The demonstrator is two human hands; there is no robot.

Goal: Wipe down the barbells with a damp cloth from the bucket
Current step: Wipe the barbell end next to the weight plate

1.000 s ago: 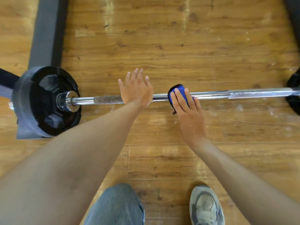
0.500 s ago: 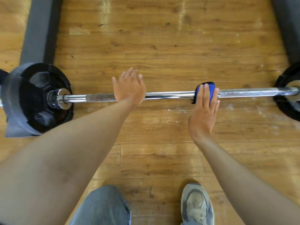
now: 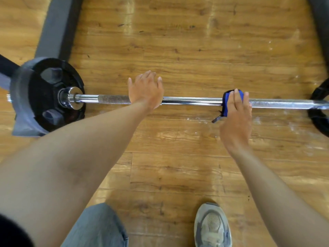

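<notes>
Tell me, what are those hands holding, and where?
The right hand presses a blue cloth against the bar, right of its middle. The left hand rests flat on the bar, holding nothing.

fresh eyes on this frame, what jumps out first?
The chrome barbell running straight across the wooden floor, with a black weight plate at its left end. Then the blue cloth draped over the bar right of centre, under the right hand, while the left hand rests flat on the bar.
</notes>
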